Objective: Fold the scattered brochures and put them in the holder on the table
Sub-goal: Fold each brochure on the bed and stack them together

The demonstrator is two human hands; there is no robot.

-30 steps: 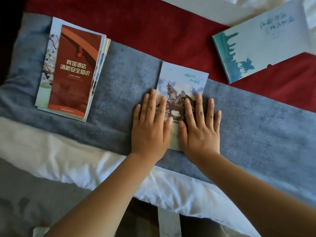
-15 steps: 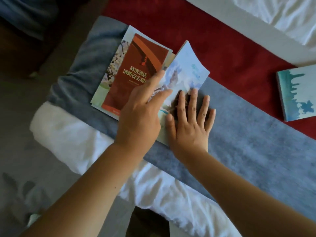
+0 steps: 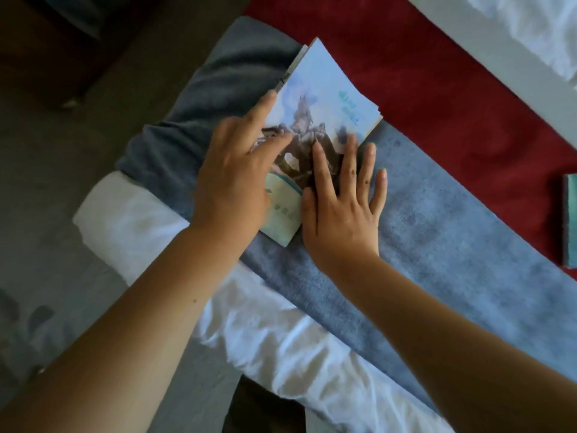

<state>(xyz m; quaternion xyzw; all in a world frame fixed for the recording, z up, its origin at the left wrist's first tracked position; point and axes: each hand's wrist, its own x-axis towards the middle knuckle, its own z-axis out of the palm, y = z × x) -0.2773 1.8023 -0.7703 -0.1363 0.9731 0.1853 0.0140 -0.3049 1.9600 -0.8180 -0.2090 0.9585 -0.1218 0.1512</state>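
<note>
A folded brochure (image 3: 324, 98) with a pale blue sky and a horse statue lies on top of the stack of folded brochures (image 3: 282, 81), whose edges show only along its left side. The stack rests on the grey runner (image 3: 437, 214). My left hand (image 3: 234, 173) lies on the brochure's left edge, fingers straight and index finger stretched along the edge. My right hand (image 3: 343, 201) presses flat on its lower right part, fingers spread, partly on the runner.
Another blue-green brochure (image 3: 571, 220) lies at the right edge on the red cloth (image 3: 437, 89). White bedding (image 3: 281, 339) runs along the near side of the runner. Dark floor (image 3: 78, 120) lies to the left. No holder is in view.
Both hands slid the folded horse brochure left onto the stack, and it now covers the red brochure. The view turned left, so the blue-green brochure sits at the frame's right edge.
</note>
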